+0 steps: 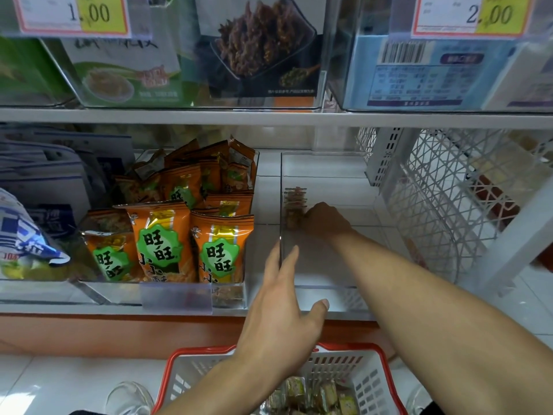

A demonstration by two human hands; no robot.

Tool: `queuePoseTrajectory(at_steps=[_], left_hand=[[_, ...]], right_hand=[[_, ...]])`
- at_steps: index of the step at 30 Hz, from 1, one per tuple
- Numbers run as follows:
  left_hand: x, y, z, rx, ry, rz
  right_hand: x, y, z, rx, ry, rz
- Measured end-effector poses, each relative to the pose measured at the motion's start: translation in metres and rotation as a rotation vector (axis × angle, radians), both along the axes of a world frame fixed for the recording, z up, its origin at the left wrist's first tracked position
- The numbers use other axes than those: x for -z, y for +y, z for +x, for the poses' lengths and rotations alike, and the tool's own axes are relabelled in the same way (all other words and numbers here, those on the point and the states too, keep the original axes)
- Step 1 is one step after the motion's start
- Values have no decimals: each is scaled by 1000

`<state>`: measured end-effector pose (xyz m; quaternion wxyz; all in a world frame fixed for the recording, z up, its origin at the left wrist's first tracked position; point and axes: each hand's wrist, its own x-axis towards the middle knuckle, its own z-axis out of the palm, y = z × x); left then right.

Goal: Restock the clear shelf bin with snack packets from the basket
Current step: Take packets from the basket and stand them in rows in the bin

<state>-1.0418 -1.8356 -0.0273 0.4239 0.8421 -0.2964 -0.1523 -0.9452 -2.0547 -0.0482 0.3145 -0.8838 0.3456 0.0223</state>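
Note:
The clear shelf bin (326, 290) stands on the lower shelf, right of centre. My right hand (324, 220) reaches deep inside it and grips a small stack of snack packets (294, 205) against the bin's left wall. My left hand (285, 298) rests with straight fingers on the front left corner of the bin's wall. Below, a white basket with a red rim (371, 381) holds several small packets (314, 395); my left forearm crosses over it.
A second clear bin (191, 295) to the left is packed with orange snack bags (161, 238). Blue and white bags (27, 238) lie further left. A white lattice basket (443, 205) stands to the right. The upper shelf (269, 118) overhangs closely.

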Motion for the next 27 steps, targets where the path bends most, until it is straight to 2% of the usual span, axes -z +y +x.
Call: queuePoseTrajectory(at_steps=[5,8,12,14,16,18,19,20,22,23,25,27], left_hand=[[-1,1,-1,2,-3,-12],[-1,5,-3,17,-21,-10],[-4,20,-15,37,-85,-24],[-6,30,-23,-12,-149,-128],[-6,40,-34,-74,-206,-257],[-1,47,-43,-136,-152,-344],[5,50,-47,-156,-84,-363],[13,52,-49,-168,-16,-361],[37,56,-51,-140,106,-259],[52,57,-50,-94,174,-145],[86,63,-48,72,278,205],[126,75,-48,277,304,603]], right_hand=[[-9,4,-6,-13,31,-63],[-22,11,-14,-39,54,-174],[-53,31,-40,-47,-74,-374],[-64,45,-57,-78,-280,-458],[-67,61,-77,-106,-647,-474],[-63,76,-101,-246,-1073,-470],[-54,82,-115,-351,-1209,-450],[-42,89,-129,-449,-1264,-415],[-6,100,-158,-601,-1164,-350],[17,104,-173,-684,-1010,-348],[68,109,-203,-860,-446,-367],[119,109,-231,-919,148,-313]])
